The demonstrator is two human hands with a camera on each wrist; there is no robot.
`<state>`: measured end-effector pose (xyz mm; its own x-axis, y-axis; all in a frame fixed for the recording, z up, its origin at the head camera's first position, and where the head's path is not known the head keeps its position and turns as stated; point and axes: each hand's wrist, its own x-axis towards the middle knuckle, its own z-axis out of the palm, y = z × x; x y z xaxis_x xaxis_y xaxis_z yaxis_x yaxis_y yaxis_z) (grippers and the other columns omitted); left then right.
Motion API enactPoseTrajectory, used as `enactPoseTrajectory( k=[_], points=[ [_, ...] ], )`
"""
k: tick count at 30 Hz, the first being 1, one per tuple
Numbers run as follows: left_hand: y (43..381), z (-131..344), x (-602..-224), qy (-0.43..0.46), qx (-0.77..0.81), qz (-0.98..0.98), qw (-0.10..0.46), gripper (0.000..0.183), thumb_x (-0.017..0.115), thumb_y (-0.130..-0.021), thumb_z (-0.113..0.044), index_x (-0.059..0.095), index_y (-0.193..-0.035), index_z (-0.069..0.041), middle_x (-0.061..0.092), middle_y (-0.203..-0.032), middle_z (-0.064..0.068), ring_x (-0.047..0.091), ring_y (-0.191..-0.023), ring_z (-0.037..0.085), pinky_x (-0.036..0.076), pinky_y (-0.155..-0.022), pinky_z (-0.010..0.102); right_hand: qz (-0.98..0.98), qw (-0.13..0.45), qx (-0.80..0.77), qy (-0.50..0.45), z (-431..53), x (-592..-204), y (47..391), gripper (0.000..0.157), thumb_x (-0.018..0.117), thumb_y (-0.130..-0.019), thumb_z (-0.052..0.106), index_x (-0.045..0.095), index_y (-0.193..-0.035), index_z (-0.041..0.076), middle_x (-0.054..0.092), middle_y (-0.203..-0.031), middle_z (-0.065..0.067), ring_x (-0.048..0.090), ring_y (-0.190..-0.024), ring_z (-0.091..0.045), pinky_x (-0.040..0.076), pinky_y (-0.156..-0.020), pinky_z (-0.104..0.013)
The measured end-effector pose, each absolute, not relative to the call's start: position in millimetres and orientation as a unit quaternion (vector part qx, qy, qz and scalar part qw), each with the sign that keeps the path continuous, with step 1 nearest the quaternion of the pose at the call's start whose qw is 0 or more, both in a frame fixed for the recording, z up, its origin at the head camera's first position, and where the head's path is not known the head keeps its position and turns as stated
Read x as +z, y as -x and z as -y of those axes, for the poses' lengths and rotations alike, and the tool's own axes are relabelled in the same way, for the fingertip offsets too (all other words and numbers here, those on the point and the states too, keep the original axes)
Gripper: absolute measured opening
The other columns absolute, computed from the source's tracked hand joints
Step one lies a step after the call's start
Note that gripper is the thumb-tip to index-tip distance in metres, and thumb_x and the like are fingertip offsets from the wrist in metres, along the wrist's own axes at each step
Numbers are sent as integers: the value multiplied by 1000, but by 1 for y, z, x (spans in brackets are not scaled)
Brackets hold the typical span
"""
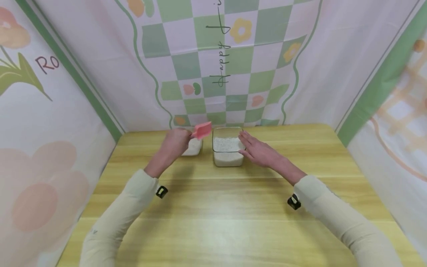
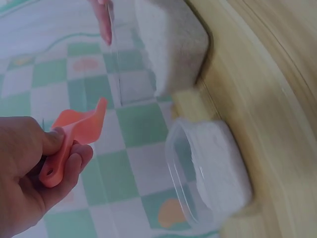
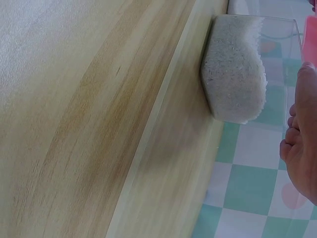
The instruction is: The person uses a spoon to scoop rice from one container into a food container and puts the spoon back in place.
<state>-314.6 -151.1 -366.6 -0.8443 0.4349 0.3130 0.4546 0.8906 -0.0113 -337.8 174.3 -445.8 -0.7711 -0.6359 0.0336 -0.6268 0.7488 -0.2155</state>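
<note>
My left hand (image 1: 176, 141) grips the handle of a small pink scoop (image 1: 202, 130), held raised above the small tub and near the left side of the larger container. In the left wrist view, the thumb and curled fingers close round the scoop's handle. The larger clear square container (image 1: 228, 159) holds white rice (image 3: 235, 69) to a bit over half its height. My right hand (image 1: 261, 151), fingers straight, is at this container's right rim. Below my left hand stands the small clear plastic tub (image 2: 213, 171) with white grains in it, partly hidden in the head view.
Both containers stand near the back edge of a wooden table (image 1: 227, 222). Behind it hangs a green and white checked cloth (image 1: 213, 55), with printed fabric walls on the left and right sides. Dark wrist cameras (image 1: 161, 191) sit at both sleeves.
</note>
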Motion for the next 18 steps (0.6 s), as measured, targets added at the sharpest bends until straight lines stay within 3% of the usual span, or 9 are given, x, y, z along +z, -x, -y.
enactPoseTrajectory(
  k=[7,12,14,18],
  points=[
    [323,126,-370,234,-16,962,138,28,65,-98,-25,73,-78,-8,67,-69,6,64,-62,21,54,-56,36,-933,22,-112,340,-174,-445,338,69,36,-108,42,20,-156,-4,16,-165,-23,15,-154,-37,28,-120,-53],
    [331,108,-373,248,-7,963,105,15,62,-93,-2,75,-87,-6,73,-81,10,63,-64,20,53,-53,30,-933,26,-113,340,-175,-446,339,69,36,-108,43,20,-156,-4,12,-166,-21,14,-154,-36,28,-120,-52],
    [335,100,-375,253,-3,963,94,23,59,-87,8,75,-92,-7,74,-87,11,66,-70,22,56,-57,31,-934,26,-111,338,-175,-447,340,69,36,-108,43,20,-156,-3,12,-166,-20,14,-154,-35,29,-120,-51],
    [344,84,-381,273,23,958,89,28,55,-87,10,74,-97,-9,75,-91,10,70,-80,26,59,-65,36,-935,23,-110,338,-175,-445,339,69,36,-108,43,18,-156,-3,13,-166,-21,15,-154,-36,29,-120,-52]
  ],
)
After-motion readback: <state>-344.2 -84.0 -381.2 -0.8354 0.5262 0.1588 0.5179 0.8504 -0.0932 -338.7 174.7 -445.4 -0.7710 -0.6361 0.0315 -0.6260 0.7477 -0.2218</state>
